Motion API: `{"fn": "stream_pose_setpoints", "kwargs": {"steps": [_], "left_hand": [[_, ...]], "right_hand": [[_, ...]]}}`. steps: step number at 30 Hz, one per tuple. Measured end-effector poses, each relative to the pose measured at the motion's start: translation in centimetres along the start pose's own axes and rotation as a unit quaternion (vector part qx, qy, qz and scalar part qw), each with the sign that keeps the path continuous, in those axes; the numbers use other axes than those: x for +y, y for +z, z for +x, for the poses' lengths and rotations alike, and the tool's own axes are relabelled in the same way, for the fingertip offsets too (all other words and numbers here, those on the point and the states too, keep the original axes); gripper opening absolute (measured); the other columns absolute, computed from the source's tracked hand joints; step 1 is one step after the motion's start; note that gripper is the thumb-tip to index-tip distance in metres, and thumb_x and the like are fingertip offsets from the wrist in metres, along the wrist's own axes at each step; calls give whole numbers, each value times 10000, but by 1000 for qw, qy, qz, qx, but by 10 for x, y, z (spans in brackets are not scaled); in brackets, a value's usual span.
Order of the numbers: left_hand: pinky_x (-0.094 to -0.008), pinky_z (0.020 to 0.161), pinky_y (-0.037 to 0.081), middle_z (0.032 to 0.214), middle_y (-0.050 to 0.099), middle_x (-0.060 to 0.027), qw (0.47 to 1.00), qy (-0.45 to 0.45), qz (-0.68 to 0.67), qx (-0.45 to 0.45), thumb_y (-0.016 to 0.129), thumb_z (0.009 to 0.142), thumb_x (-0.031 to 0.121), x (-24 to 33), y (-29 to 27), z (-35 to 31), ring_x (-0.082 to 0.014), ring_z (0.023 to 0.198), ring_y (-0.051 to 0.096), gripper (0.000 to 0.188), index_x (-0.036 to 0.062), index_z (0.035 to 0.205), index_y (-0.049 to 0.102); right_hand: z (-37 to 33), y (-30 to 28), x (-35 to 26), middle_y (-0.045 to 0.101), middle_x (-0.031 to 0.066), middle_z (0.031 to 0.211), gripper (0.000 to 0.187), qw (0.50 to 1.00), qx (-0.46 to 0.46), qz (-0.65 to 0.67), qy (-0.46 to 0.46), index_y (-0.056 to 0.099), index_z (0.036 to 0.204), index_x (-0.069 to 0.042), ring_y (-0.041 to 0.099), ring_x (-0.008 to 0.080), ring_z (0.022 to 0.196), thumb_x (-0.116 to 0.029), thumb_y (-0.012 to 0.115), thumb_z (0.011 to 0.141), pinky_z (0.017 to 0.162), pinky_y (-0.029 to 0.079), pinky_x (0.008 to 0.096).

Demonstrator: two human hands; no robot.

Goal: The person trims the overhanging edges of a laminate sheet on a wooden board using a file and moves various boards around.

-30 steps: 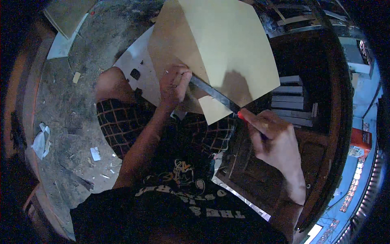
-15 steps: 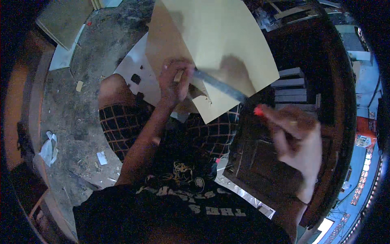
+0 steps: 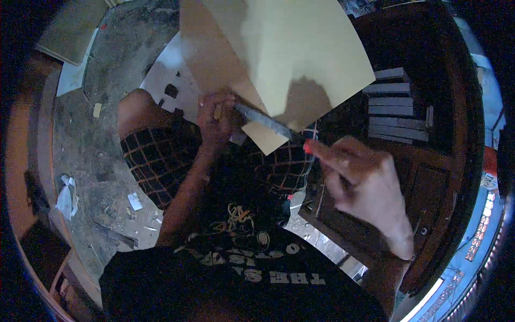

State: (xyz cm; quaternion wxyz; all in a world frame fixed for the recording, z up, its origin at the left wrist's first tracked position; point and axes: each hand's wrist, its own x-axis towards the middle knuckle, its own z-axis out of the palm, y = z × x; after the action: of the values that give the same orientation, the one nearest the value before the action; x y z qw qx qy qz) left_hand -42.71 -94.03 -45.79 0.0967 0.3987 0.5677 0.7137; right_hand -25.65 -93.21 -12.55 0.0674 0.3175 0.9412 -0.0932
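Observation:
A pale yellow-tan board leans across my lap, with a browner face along its left side. My left hand is closed at its lower edge, and a small tan piece shows between the fingers. My right hand grips the red handle of a hand tool with a long, flat grey blade. The blade slants across the board's lower part, its far end beside my left hand. Whether it is a saw or a file I cannot tell. Below the blade a board corner sticks out.
Several pale strips lie stacked on dark, panelled wooden furniture at the right. A white sheet with dark scraps lies beyond my left knee. White plastic and scraps litter the floor at the left. Boards stand at the far left.
My right hand and the blade have moved left and slightly down, bringing the handle closer to the board. The whole view has shifted a little. Both hands keep their grip.

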Motion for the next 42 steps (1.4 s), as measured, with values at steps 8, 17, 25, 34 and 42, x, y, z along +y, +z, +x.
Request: {"fn": "stream_pose_setpoints", "kwargs": {"steps": [8,17,25,34,42], "left_hand": [[-403,857,482,926,679,-125,990,-57,-129,-23,647,890,79,19,4,-6,-288,949,624,55,60,941,654],[-392,810,494,917,674,-123,997,64,-37,-29,645,889,72,15,2,-13,-289,892,640,35,60,917,663],[-433,859,485,925,682,-122,994,31,-96,-30,618,906,99,35,3,8,-316,916,641,63,61,929,663],[-481,1106,323,1379,496,-269,999,-10,-42,-26,519,945,245,72,1,50,-423,1277,462,552,-38,1410,427],[-540,1143,252,1547,247,-315,870,359,65,-333,659,862,274,64,-36,-4,-465,1429,256,844,-78,1502,236]], "right_hand": [[-18,-11,-16,655,105,842,580,997,-51,-32,38,691,1207,-149,650,271,676,68,641,671,613,542,369],[-19,-13,-19,668,88,861,541,999,-2,6,34,693,1197,-144,665,259,697,68,659,699,627,553,349],[-26,-18,-13,697,134,924,545,998,-19,24,62,706,1185,-107,679,282,763,47,639,667,682,550,340],[-72,16,54,714,102,937,451,907,340,193,156,629,1275,-1,612,136,677,-172,692,863,610,494,269],[-31,110,117,616,12,866,475,660,533,471,242,537,1378,-21,456,34,596,-123,659,930,512,363,182]]}}
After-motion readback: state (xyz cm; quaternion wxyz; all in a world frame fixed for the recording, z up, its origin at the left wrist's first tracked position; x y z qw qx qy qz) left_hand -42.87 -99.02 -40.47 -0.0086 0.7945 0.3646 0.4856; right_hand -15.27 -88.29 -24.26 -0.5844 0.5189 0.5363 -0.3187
